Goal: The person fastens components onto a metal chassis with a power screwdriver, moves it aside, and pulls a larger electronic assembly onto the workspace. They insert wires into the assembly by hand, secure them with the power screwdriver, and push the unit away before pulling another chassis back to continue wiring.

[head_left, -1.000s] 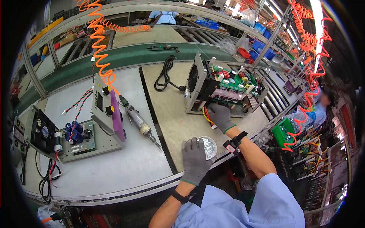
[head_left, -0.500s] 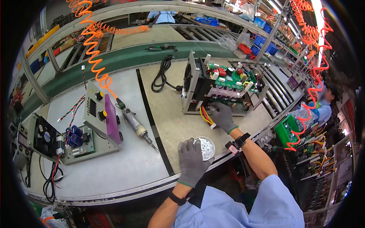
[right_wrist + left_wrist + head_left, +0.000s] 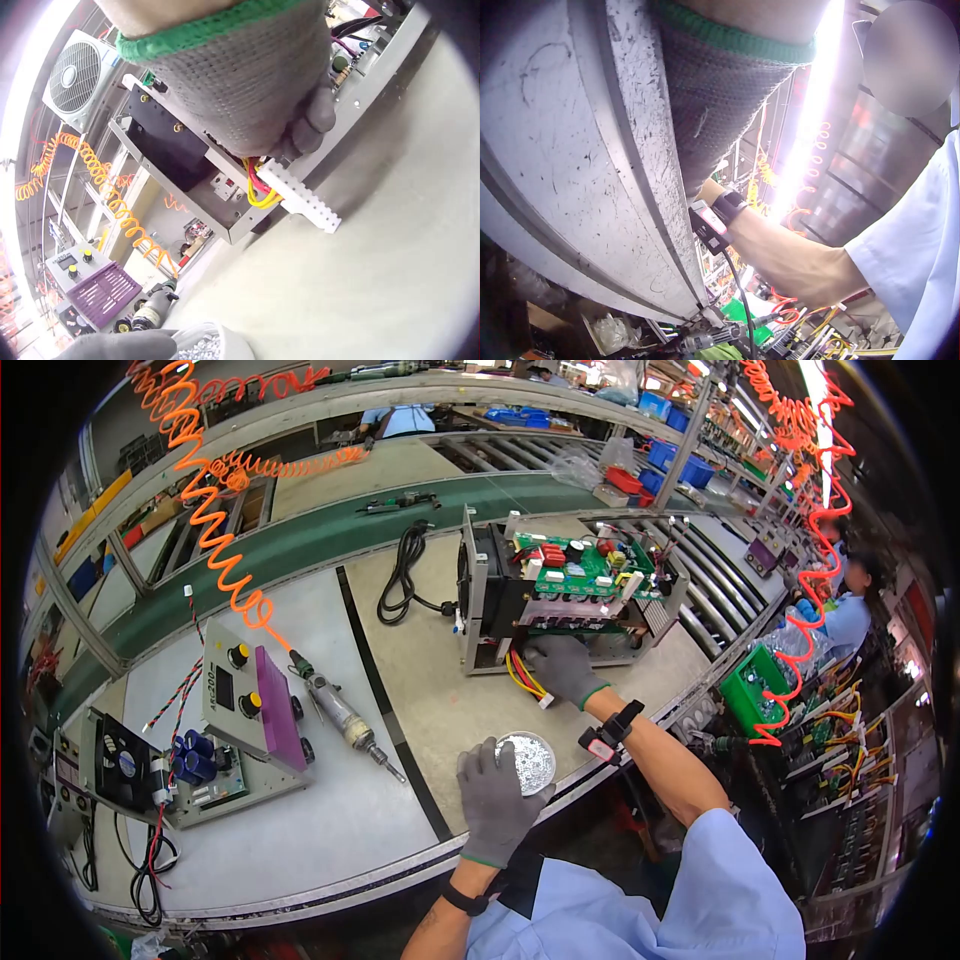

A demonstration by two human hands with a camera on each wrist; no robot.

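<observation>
- The tabletop (image 3: 420, 685) is pale and slightly scuffed, split by a black strip (image 3: 375, 660); its metal front edge looks worn and speckled in the left wrist view.
- Behind it runs a green conveyor belt (image 3: 290, 540) with a dark tool (image 3: 400, 503) lying on it; metal rollers (image 3: 718, 610) stretch off to the right.
- Orange coiled hoses (image 3: 215, 550) hang over a factory room, with bright strip lights (image 3: 818, 425) above and people in blue at other stations.
- On the tabletop's left part, a pneumatic screwdriver (image 3: 345, 715) lies beside a part-built unit with a purple panel (image 3: 283, 705).
- The open chassis (image 3: 575, 605), carrying green circuit boards, stands towards the back on the right part, its black power cord (image 3: 402, 575) looped beside it.
- The left hand (image 3: 492, 805), gloved in grey, holds the white tub (image 3: 527, 763) of small metal parts near the front edge.
- The right hand (image 3: 565, 668) reaches into the chassis's lower opening, next to red and yellow wires (image 3: 520, 675) ending in a white connector (image 3: 546, 701).
- Its visible fingers curl, but the thumb is hidden; whether it grips anything cannot be told.
- The left wrist view shows mostly glove cuff, the fingers hidden; the right wrist view cuts off the tub at the bottom.
</observation>
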